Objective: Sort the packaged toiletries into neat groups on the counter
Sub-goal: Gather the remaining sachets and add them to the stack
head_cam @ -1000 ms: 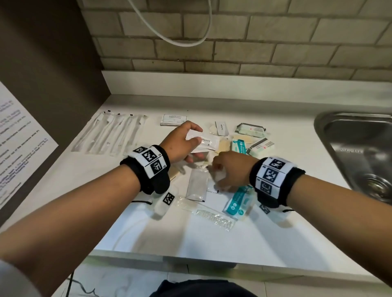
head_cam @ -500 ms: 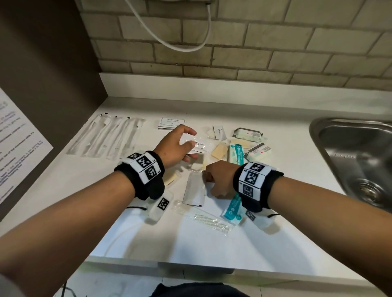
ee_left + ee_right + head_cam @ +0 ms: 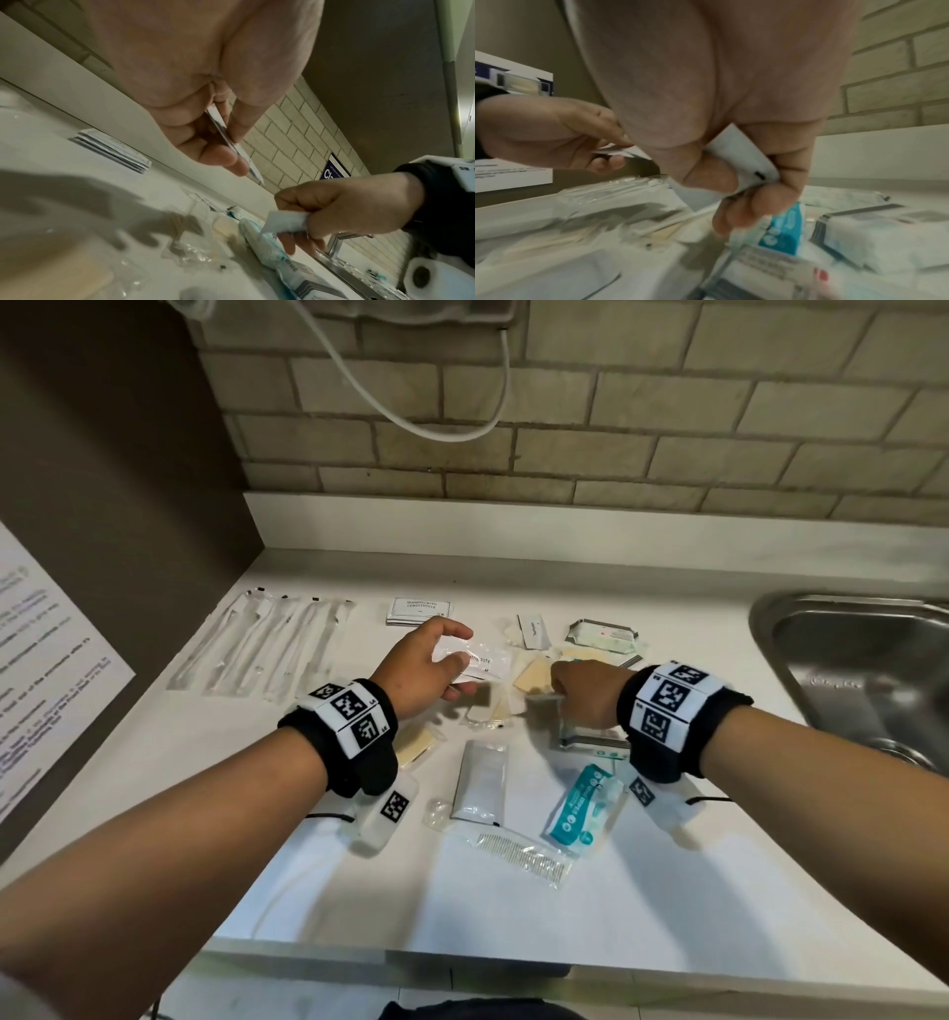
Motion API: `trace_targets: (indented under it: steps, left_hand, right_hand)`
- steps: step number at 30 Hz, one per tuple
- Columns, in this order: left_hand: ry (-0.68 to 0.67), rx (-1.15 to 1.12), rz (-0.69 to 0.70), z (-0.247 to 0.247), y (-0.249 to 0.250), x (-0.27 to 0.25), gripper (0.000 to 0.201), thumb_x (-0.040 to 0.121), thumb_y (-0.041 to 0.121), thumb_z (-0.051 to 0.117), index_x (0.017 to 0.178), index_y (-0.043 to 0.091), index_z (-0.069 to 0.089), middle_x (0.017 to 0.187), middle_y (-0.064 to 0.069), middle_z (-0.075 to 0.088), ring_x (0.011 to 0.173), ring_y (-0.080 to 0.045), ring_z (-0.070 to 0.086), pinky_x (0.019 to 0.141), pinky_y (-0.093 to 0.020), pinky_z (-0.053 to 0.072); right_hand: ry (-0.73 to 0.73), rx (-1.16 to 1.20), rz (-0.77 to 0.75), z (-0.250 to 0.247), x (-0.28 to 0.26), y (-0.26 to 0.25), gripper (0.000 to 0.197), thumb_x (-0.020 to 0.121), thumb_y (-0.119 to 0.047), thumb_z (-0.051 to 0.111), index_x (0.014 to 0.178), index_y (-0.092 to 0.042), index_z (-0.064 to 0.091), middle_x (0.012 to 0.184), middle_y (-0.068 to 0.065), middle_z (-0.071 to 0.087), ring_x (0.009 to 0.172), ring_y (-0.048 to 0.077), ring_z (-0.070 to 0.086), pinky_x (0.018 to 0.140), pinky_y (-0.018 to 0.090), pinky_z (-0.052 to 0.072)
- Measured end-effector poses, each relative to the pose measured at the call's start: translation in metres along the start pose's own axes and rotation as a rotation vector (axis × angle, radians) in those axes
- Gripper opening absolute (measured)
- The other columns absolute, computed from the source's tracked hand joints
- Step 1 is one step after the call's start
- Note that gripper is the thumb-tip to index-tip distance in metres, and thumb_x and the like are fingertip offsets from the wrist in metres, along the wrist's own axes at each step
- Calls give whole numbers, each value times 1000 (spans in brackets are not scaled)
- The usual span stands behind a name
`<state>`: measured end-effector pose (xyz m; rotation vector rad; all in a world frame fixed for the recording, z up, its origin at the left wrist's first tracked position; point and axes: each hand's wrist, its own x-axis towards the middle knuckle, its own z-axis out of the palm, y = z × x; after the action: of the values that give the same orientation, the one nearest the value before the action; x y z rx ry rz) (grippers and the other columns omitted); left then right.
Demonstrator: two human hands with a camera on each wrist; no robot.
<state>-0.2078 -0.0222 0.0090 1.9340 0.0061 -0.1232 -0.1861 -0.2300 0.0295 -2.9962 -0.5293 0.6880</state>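
Packaged toiletries lie scattered mid-counter (image 3: pixel 667 891). My left hand (image 3: pixel 459 660) pinches thin white toothpaste sachets (image 3: pixel 480 660) just above the pile; the left wrist view shows them edge-on (image 3: pixel 232 145) between thumb and fingers (image 3: pixel 218 158). To its right, my right hand (image 3: pixel 560 693) is curled round a small white sachet (image 3: pixel 741 160), also seen in the left wrist view as a white sachet (image 3: pixel 285 221). Under the hands lie beige soaps (image 3: pixel 534 683), a silver-white pouch (image 3: pixel 480 783), a teal wipes pack (image 3: pixel 580 806) and a wrapped comb (image 3: pixel 518 852).
A row of clear-wrapped toothbrushes (image 3: pixel 267 644) lies at the back left, with a stack of shampoo sachets (image 3: pixel 418 611) beside it. A green-white pack (image 3: pixel 603 636) sits at the back. The steel sink (image 3: pixel 862 670) is at the right. A brick wall runs behind.
My right hand has shifted a little toward the back right over the pile. The left hand keeps its hold on the toothpaste sachets and has barely moved.
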Motion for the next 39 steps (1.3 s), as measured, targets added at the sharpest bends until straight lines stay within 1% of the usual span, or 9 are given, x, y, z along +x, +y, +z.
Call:
trace_targets:
  steps: [5, 8, 13, 19, 23, 26, 29, 32, 39]
  left_hand:
    - [-8, -9, 14, 5, 8, 3, 22, 98, 12, 52, 118, 20, 55, 146, -6, 36, 66, -13, 72, 60, -23, 56]
    - [-24, -22, 23, 8, 15, 8, 19, 98, 12, 52, 112, 23, 55, 143, -4, 37, 78, -24, 74, 77, -36, 57]
    - [-25, -41, 49, 5, 22, 21, 18, 98, 11, 52, 110, 24, 55, 138, -4, 40, 78, -24, 74, 67, -26, 56]
    - [-3, -73, 34, 0, 19, 36, 17, 96, 10, 55, 109, 21, 57, 131, -4, 48, 70, -16, 73, 60, -19, 53]
    - [-16, -38, 3, 0, 14, 45, 18, 95, 13, 58, 111, 22, 59, 116, 0, 58, 64, -13, 70, 67, -39, 57]
    - [-18, -24, -20, -2, 11, 52, 19, 94, 15, 60, 110, 24, 60, 96, 1, 64, 50, -7, 61, 65, -43, 53]
    - [-8, -44, -37, -4, 11, 60, 19, 94, 12, 60, 111, 21, 60, 86, 4, 66, 47, -3, 60, 66, -42, 50]
    - [-16, -73, -48, -6, 10, 65, 20, 94, 10, 58, 112, 17, 59, 89, 5, 65, 48, -2, 64, 63, -40, 49]
    - [-1, -79, -65, -9, 2, 64, 18, 93, 10, 60, 107, 21, 60, 91, -4, 67, 62, -22, 68, 66, -47, 51]
  right_hand:
    - [12, 118, 82, -19, 6, 9, 48, 84, -30, 62, 124, -17, 39, 97, -1, 54, 88, 21, 54, 69, 30, 44]
    - [81, -23, 99, -30, 23, 12, 35, 84, -32, 59, 116, -17, 56, 109, 0, 63, 94, 22, 61, 79, 34, 54]
    - [112, -168, 62, -43, 55, 19, 25, 88, -22, 56, 111, -22, 63, 112, -1, 65, 99, 23, 62, 78, 31, 52]
    - [72, -153, 41, -54, 105, 27, 46, 82, -1, 60, 126, -17, 59, 129, 6, 59, 115, 28, 57, 84, 28, 45]
    - [20, -100, 37, -53, 128, 30, 65, 80, 11, 57, 137, -20, 50, 136, 6, 55, 119, 26, 56, 80, 24, 41]
    - [-8, -84, -9, -48, 145, 32, 63, 81, 1, 65, 137, -24, 51, 139, 2, 53, 124, 22, 53, 92, 23, 41]
    - [31, -154, -61, -47, 155, 29, 48, 85, -18, 67, 131, -20, 54, 135, -1, 57, 122, 21, 54, 95, 22, 39]
    - [60, -195, -50, -50, 158, 23, 42, 85, -20, 67, 126, -16, 58, 125, 2, 62, 114, 26, 58, 85, 27, 43]
    - [97, -231, -12, -54, 155, 20, 34, 74, -21, 79, 106, -15, 68, 107, 3, 51, 90, 25, 58, 74, 30, 46]
